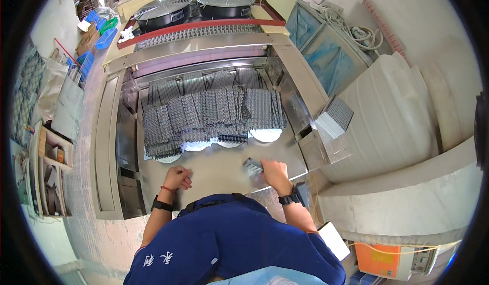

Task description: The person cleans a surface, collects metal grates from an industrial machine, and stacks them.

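My right hand [275, 175] grips a small grey ridged block [253, 166], dark along its top, over the metal worktop [219, 168]. Its make-up is too small to tell. My left hand [177, 177] hovers near the front edge of the same worktop, fingers curled in, with nothing seen in them. Beyond both hands lie rows of dark, ridged metal strips [204, 109], packed side by side and partly overlapping. Round white pieces [266, 135] show from under their near ends.
Metal side walls [109, 142] frame the worktop. Two round fans [225, 0] sit on the machine's far end. A ridged stack [336, 116] rests on the right ledge, beside a large white wrapped bulk [387, 122]. A wooden shelf [53, 152] stands at left.
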Tool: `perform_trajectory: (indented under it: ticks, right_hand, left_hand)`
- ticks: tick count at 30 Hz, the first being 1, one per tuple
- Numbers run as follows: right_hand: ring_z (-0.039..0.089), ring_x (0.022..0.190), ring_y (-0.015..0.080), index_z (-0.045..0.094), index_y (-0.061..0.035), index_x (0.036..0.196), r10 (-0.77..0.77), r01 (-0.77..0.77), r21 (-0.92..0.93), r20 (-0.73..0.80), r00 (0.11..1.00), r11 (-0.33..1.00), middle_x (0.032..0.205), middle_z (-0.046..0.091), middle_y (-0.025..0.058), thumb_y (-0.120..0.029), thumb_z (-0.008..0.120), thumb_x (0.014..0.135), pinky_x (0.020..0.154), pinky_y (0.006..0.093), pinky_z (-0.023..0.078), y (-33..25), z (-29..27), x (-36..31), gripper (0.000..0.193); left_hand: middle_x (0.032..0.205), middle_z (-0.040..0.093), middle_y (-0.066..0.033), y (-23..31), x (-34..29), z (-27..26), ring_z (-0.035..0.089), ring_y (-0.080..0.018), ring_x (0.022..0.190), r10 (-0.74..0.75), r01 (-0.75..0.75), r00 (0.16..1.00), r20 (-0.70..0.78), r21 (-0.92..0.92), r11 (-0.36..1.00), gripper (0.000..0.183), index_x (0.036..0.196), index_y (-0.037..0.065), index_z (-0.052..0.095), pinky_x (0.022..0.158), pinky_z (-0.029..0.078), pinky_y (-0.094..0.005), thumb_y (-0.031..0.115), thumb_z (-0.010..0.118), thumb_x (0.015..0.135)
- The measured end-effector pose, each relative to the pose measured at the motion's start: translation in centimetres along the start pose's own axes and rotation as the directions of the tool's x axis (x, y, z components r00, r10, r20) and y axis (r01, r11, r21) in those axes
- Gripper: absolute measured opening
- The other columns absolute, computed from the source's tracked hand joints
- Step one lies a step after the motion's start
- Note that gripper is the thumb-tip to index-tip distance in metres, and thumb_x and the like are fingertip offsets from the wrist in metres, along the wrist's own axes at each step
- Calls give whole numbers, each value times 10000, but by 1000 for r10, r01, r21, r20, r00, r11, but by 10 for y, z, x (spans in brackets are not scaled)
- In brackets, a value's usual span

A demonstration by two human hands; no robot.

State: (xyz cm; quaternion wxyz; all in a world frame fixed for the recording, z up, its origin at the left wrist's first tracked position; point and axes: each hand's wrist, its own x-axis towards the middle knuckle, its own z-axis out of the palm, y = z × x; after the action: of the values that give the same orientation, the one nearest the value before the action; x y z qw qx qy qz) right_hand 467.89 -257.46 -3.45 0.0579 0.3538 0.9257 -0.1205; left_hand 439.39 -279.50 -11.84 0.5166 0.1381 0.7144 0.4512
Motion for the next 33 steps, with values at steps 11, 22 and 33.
perform_trajectory:
  ticks: [11, 22, 33]
  right_hand:
    - [543, 844, 91, 582, -16, 1027, -143, 175, 950, -141, 980, 257, 911, 629, 31, -93, 725, 751, 762, 258, 459, -53, 58, 22, 320]
    - [608, 859, 252, 490, -8, 1112, -78, 315, 771, -329, 941, 553, 932, 605, 126, -82, 717, 731, 771, 308, 479, -53, 87, 36, 449]
    - [576, 1044, 234, 473, 61, 1171, -120, -23, 953, 62, 991, 301, 1093, 597, 206, -33, 702, 717, 879, 315, 461, 38, 67, 6, 517]
  left_hand:
    - [1155, 520, -100, 61, -24, 74, 522, -228, 1062, 679, -791, 600, 423, 182, 584, 817, 1312, 59, 299, 903, 414, -334, 136, 783, 659]
    - [1083, 519, -106, 22, 21, 87, 521, -188, 994, 604, -665, 743, 287, 220, 713, 673, 1319, 32, 275, 861, 426, -319, 67, 658, 766]
    - [975, 630, -149, 41, 5, 70, 617, -285, 901, 510, -642, 766, 391, 431, 634, 657, 1279, 30, 361, 796, 485, -355, 288, 695, 775]
